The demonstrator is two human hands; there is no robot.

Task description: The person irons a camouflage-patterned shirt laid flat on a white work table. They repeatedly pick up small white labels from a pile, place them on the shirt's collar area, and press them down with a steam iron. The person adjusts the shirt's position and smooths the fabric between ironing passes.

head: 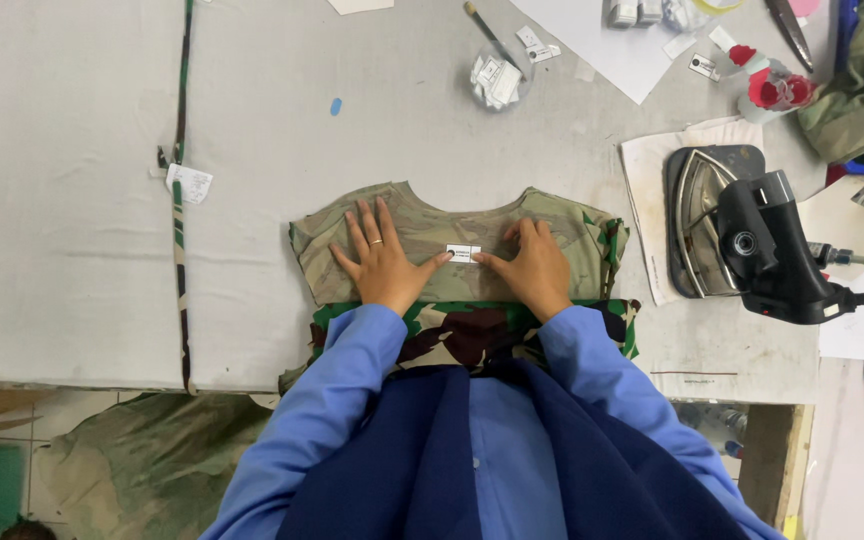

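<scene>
Both flat, open hands, left hand [384,262] and right hand [532,266], press the folded camouflage cotton shirt [422,228], the small white rectangular label [463,253] lying crosswise between their fingertips, gripped by neither

Bare table [72,250] left of garment [552,225]; iron [742,235] blocks the right

Camouflage on grey, blue sleeves over it.

I see a green, tan and brown camouflage shirt [422,235] on the pale grey counter [62,200], a small white label [463,253] on it, light blue sleeves [342,360] under a navy vest [432,460], and a black iron [762,250].
</scene>
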